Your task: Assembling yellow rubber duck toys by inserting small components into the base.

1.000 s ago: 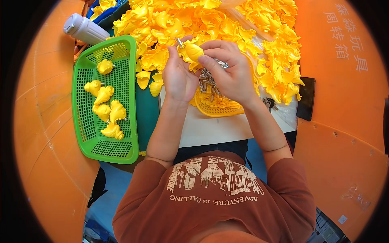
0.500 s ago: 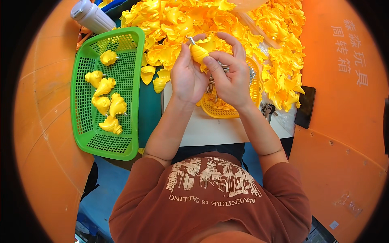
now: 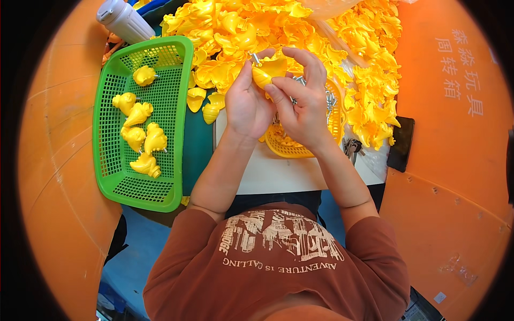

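Note:
Between my two hands is a yellow ridged plastic shell piece (image 3: pixel 261 77) with a short metal pin (image 3: pixel 255 58) sticking out of its upper end. My left hand (image 3: pixel 248 107) cups it from the left, thumb raised along its side. Pinching its lower end are the thumb and forefinger of my right hand (image 3: pixel 306 107), whose other fingers curl over the far side. A smooth yellow flap (image 3: pixel 275 67) shows beside the ridged part; I cannot tell whether it is a separate half. Under my right hand stands a yellow basket (image 3: pixel 292 151) holding metal pins (image 3: pixel 331 101) and yellow bits.
A green basket (image 3: pixel 183 123) with several yellow shell-like pieces (image 3: pixel 156 137) stands at left. Loose yellow shells (image 3: pixel 230 27) heap along the far side. A white bottle (image 3: pixel 124 21) stands far left, a dark phone (image 3: pixel 401 143) at right, near keys (image 3: pixel 352 147). Orange panels (image 3: pixel 450 214) flank both sides.
The shell piece has turned in my fingers, and a smooth flap now shows beside its ridged side. My right fingers have shifted slightly; the pin still points up.

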Demonstrator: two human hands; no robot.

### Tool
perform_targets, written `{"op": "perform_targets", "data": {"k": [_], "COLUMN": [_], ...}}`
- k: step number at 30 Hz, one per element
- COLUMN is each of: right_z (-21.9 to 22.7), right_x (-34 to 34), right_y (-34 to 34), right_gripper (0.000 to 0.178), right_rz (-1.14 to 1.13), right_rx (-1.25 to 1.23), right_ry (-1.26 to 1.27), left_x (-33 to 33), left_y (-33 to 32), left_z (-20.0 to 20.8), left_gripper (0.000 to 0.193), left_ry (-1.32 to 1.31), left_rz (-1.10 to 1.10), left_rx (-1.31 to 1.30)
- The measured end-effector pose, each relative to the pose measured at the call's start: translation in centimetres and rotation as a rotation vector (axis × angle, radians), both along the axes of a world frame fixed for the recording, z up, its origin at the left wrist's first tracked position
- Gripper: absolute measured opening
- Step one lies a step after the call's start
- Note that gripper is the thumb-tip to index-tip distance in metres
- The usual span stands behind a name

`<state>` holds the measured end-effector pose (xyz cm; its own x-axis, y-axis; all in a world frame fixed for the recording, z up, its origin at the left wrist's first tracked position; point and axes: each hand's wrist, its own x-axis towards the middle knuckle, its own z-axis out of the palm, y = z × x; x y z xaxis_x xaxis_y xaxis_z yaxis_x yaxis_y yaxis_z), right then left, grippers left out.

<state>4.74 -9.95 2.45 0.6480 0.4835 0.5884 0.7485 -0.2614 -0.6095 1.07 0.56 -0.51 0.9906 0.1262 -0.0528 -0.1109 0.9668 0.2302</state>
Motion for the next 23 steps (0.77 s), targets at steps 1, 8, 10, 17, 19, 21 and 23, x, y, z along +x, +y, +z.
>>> {"op": "perform_targets", "data": {"k": [1, 8, 10, 17, 19, 21, 23], "right_z": [0.2, 1.0, 0.8, -0.3, -0.9, -1.8, -2.6], "right_x": [0.0, -0.5, 0.3, 6.8, 7.1, 7.9, 9.4], "right_y": [0.1, 1.4, 2.0, 6.1, 7.6, 9.1, 9.7], "right_gripper": [0.005, 0.007, 0.009, 0.025, 0.028, 0.031, 0.045], "right_rz": [-0.015, -0.121, -0.042, 0.055, 0.16, 0.201, 0.317], "right_rx": [-0.011, -0.084, -0.057, 0.004, -0.609, -0.741, -0.807], "right_ry": [-0.011, 0.012, -0.004, -0.055, -0.048, 0.059, 0.206], "left_x": [0.0, -0.2, 0.0, -0.3, 0.0, 0.1, 0.0], "left_y": [0.0, -1.1, 0.1, 6.2, 6.2, 6.0, 6.2], "left_z": [0.0, 1.1, 1.0, 0.7, 0.8, 0.5, 0.2], "left_gripper": [0.046, 0.037, 0.035, 0.036, 0.036, 0.036, 0.037], "left_ry": [0.011, 0.145, 0.073, 0.039, 0.062, 0.092, 0.059], "left_rz": [0.006, 0.258, 0.262, 0.605, 0.666, 0.66, 0.62], "left_rx": [0.02, 0.437, 0.316, 0.355, 0.349, 0.338, 0.366]}}
